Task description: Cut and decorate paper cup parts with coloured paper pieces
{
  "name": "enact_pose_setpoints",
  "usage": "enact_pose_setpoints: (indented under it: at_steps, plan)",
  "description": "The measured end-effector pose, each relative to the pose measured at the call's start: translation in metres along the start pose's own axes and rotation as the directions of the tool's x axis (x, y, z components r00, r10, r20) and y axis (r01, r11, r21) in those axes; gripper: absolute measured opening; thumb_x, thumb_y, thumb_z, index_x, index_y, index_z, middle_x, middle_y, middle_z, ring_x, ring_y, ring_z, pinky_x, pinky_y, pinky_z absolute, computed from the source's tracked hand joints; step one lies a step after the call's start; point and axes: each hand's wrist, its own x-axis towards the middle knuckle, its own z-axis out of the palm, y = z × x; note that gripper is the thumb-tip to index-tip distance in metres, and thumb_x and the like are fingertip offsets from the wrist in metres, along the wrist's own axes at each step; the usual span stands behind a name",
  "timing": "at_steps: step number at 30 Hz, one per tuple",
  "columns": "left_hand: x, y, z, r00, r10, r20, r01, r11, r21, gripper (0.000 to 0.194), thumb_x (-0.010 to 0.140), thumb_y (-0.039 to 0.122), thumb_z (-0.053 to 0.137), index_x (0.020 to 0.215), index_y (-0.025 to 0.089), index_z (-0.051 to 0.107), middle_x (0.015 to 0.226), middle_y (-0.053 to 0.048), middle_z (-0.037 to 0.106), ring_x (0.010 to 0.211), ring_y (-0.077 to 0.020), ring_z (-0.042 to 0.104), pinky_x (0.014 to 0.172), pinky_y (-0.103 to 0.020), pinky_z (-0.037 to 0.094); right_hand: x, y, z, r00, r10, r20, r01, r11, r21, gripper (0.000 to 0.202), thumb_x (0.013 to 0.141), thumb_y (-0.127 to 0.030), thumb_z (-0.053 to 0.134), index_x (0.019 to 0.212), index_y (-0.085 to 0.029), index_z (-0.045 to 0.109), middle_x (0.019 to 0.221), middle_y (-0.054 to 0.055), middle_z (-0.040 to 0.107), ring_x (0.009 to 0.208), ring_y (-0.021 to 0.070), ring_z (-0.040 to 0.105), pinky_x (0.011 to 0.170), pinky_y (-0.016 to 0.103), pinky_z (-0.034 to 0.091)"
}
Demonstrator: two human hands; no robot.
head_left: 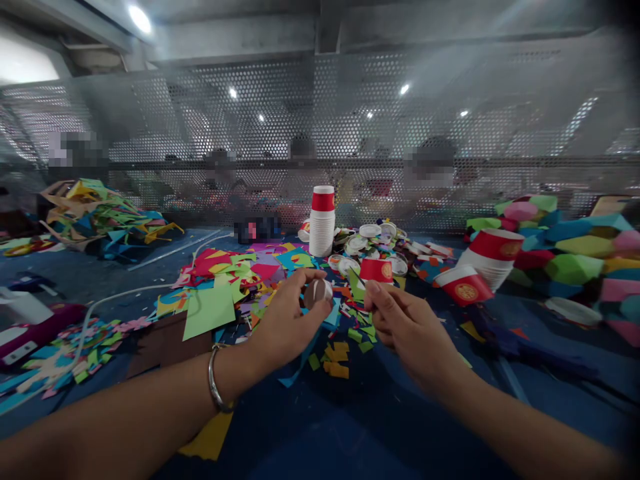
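Observation:
My left hand (pixel 290 313), with a silver bangle at the wrist, holds a small round paper-cup bottom (pixel 319 292) between thumb and fingers. It has a pale rim and a greyish inside. Opposite it, my right hand (pixel 405 320) is closed in a pinch at the lower edge of a red paper-cup piece (pixel 377 270) with a gold emblem. The thumb and curled fingers hide part of that edge. Both hands are raised over coloured paper scraps (pixel 337 360). Behind them stands an upside-down stack of paper cups (pixel 321 227), white with a red one on top.
Cut cup rings and discs (pixel 370 231) lie heaped behind my hands. Tilted red-and-white cups (pixel 493 257) and a dark blue tool (pixel 525 350) are on the right. Coloured folded-paper shapes (pixel 570 247) and another paper pile (pixel 100 213) flank the table. A cable (pixel 93 307) crosses the left.

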Motion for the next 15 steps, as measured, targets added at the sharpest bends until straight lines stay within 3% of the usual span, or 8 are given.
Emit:
enact_pose_setpoints:
  at_steps: [3, 5, 7, 11, 15]
  plan:
    - [0.001, -0.002, -0.012, 0.979, 0.114, 0.169, -0.156, 0.952, 0.264, 0.027, 0.088, 0.033, 0.060, 0.113, 0.022, 0.065, 0.109, -0.009, 0.068, 0.100, -0.0279, 0.063, 0.089, -0.045, 0.050, 0.001, -0.002, -0.003, 1.000, -0.012, -0.014, 0.012, 1.000, 0.003, 0.057, 0.082, -0.075, 0.066, 0.079, -0.019, 0.055, 0.054, -0.010, 0.025, 0.047, 0.0063, 0.018, 0.040, 0.020, 0.014]
    - [0.000, -0.007, -0.017, 0.948, 0.104, 0.300, -0.223, 0.892, 0.393, 0.028, 0.086, 0.038, 0.063, 0.109, 0.022, 0.068, 0.102, -0.010, 0.068, 0.095, -0.0288, 0.064, 0.083, -0.042, 0.051, 0.001, -0.004, -0.005, 1.000, -0.020, -0.021, 0.020, 1.000, 0.005, 0.056, 0.084, -0.073, 0.066, 0.079, -0.019, 0.055, 0.054, -0.010, 0.025, 0.047, 0.0063, 0.016, 0.040, 0.021, 0.013]
    - [-0.001, -0.013, -0.020, 0.928, 0.082, 0.365, -0.265, 0.832, 0.487, 0.030, 0.083, 0.040, 0.066, 0.107, 0.022, 0.071, 0.097, -0.011, 0.068, 0.092, -0.0310, 0.064, 0.077, -0.041, 0.051, 0.002, -0.005, -0.008, 0.999, -0.033, -0.034, 0.033, 0.999, 0.010, 0.052, 0.086, -0.070, 0.065, 0.079, -0.019, 0.055, 0.056, -0.009, 0.026, 0.047, 0.0065, 0.017, 0.040, 0.021, 0.013]
    - [-0.001, -0.011, -0.022, 0.921, 0.115, 0.372, -0.309, 0.798, 0.517, 0.031, 0.082, 0.042, 0.068, 0.104, 0.021, 0.073, 0.099, -0.014, 0.068, 0.097, -0.0354, 0.062, 0.080, -0.047, 0.051, 0.006, -0.006, -0.014, 0.996, -0.064, -0.069, 0.065, 0.998, 0.025, 0.049, 0.089, -0.066, 0.065, 0.078, -0.020, 0.054, 0.057, -0.009, 0.024, 0.048, 0.0072, 0.018, 0.041, 0.022, 0.013]
    - [-0.006, 0.029, -0.030, 0.929, 0.220, 0.299, -0.321, 0.880, 0.350, 0.030, 0.084, 0.039, 0.070, 0.110, 0.025, 0.073, 0.105, -0.011, 0.071, 0.105, -0.0348, 0.062, 0.093, -0.051, 0.050, 0.009, -0.008, -0.020, 0.991, -0.085, -0.105, 0.089, 0.996, 0.031, 0.048, 0.088, -0.065, 0.067, 0.079, -0.019, 0.056, 0.057, -0.008, 0.028, 0.048, 0.0071, 0.021, 0.041, 0.022, 0.014]
